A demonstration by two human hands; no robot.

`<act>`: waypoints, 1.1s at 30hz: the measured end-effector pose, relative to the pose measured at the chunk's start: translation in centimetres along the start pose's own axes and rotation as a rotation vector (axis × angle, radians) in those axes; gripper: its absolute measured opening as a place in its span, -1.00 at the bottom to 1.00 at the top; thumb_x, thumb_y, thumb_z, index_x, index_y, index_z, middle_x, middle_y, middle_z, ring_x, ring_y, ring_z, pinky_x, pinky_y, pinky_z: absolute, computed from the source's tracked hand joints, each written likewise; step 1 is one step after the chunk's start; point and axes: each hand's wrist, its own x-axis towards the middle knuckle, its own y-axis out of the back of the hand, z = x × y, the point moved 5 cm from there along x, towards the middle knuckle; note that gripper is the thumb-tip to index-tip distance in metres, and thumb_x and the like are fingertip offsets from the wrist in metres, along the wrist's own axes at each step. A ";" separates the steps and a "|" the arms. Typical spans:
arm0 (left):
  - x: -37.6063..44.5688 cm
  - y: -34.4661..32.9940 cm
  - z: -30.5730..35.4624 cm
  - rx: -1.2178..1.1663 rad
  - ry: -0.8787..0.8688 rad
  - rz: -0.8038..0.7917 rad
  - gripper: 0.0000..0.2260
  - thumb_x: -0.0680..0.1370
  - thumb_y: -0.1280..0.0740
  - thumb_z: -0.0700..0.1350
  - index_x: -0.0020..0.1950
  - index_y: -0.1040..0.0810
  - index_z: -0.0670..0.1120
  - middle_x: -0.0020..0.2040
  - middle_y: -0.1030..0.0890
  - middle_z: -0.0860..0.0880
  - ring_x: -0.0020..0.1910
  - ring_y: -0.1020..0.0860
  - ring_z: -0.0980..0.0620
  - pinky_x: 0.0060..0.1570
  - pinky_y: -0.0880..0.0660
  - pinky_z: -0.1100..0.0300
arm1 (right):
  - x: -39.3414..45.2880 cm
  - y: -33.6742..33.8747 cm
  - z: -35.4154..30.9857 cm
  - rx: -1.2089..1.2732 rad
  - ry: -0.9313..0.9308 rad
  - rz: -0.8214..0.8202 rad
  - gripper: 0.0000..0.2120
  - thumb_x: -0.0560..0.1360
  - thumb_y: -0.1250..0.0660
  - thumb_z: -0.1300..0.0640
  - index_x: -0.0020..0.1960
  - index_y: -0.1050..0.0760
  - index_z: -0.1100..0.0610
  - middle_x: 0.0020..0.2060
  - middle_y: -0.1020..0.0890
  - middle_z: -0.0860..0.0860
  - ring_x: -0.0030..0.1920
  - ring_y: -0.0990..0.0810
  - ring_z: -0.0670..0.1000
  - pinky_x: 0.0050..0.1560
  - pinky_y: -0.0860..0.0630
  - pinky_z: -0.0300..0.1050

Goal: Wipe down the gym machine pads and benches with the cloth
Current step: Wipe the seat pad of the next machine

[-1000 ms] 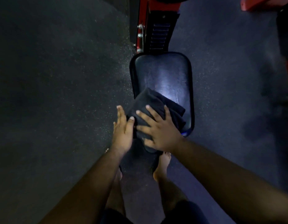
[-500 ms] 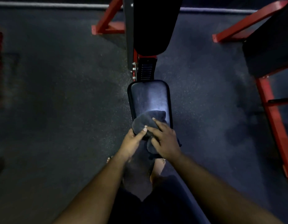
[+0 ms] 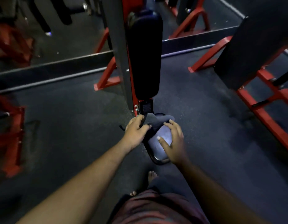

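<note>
A dark grey cloth (image 3: 153,121) lies bunched on the far end of the black seat pad (image 3: 158,150) of a red-framed gym machine. My left hand (image 3: 136,132) grips the cloth's left edge at the pad's far left corner. My right hand (image 3: 173,141) rests on the seat pad with fingers spread, its fingertips touching the cloth's near edge. The shiny pad shows between the two hands. The upright black back pad (image 3: 144,55) rises just behind the seat.
A second padded machine with red frame (image 3: 256,101) stands at the right. Red frame feet (image 3: 106,83) sit behind the seat. More red equipment (image 3: 10,136) is at the left edge. A mirror base rail (image 3: 51,75) runs along the back. My bare feet (image 3: 151,175) are on the dark floor.
The cloth has slid from the near end of the seat pad to the far end. My right hand has come off it. The view has risen, showing the back pad and mirror.
</note>
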 end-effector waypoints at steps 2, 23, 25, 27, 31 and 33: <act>2.0 1.2 1.5 0.046 -0.040 -0.047 -0.68 0.47 -0.31 0.06 0.12 -0.50 -0.10 0.06 -0.62 -0.06 0.12 -0.57 -0.05 0.21 -0.50 -0.10 | 2.0 0.8 -1.0 0.032 -0.030 0.092 -0.37 0.54 -0.38 -0.14 0.54 -0.33 0.02 0.55 -0.30 0.00 0.55 -0.26 0.00 0.51 -0.24 -0.04; 23.8 17.0 17.4 0.535 -0.688 0.263 -0.45 0.48 -0.28 0.43 -0.31 -0.26 -0.02 -0.47 -0.37 0.01 -0.36 -0.51 -0.16 -0.34 -0.31 0.00 | 28.5 3.3 -13.2 -0.086 0.018 0.775 -0.69 0.50 -0.36 -0.24 0.10 -0.58 -0.06 0.07 -0.62 -0.09 0.18 -0.51 0.10 0.20 -0.47 0.28; 26.9 18.6 20.0 0.494 -0.720 0.272 -0.50 0.51 -0.25 0.42 -0.22 -0.39 -0.03 -0.37 -0.52 -0.02 -0.24 -0.57 -0.21 -0.23 -0.47 -0.06 | 31.2 2.9 -15.8 -0.072 -0.034 0.933 -0.56 0.55 -0.36 -0.18 0.37 -0.49 -0.07 0.38 -0.49 0.03 0.43 -0.37 0.17 0.42 -0.28 0.44; 30.3 19.4 21.6 0.527 -0.735 0.234 -0.50 0.56 -0.20 0.39 -0.06 -0.51 -0.06 -0.12 -0.63 -0.13 -0.03 -0.58 -0.25 -0.03 -0.51 -0.13 | 34.0 0.7 -18.0 0.001 -0.101 0.892 -0.33 0.58 -0.26 -0.25 0.62 -0.18 -0.11 0.62 -0.18 0.06 0.62 -0.07 0.17 0.47 -0.04 0.49; 35.1 19.5 22.4 0.459 -0.782 -0.130 -0.30 0.55 0.03 0.41 0.29 -0.60 -0.06 0.28 -0.61 -0.10 0.32 -0.52 -0.16 0.35 -0.41 -0.12 | 38.1 -6.6 -20.2 0.043 -0.238 0.751 -0.19 0.47 0.06 -0.45 0.59 0.26 -0.18 0.64 0.23 -0.12 0.65 0.25 0.04 0.48 0.05 0.56; 35.9 19.4 21.7 0.499 -0.790 -0.258 -0.22 0.52 0.08 0.42 0.49 -0.47 -0.06 0.45 -0.51 -0.08 0.48 -0.42 -0.09 0.49 -0.28 0.02 | 38.5 -7.0 -19.9 0.074 -0.267 0.852 -0.19 0.47 0.04 -0.46 0.61 0.20 -0.19 0.63 0.19 -0.18 0.65 0.21 0.01 0.50 0.05 0.51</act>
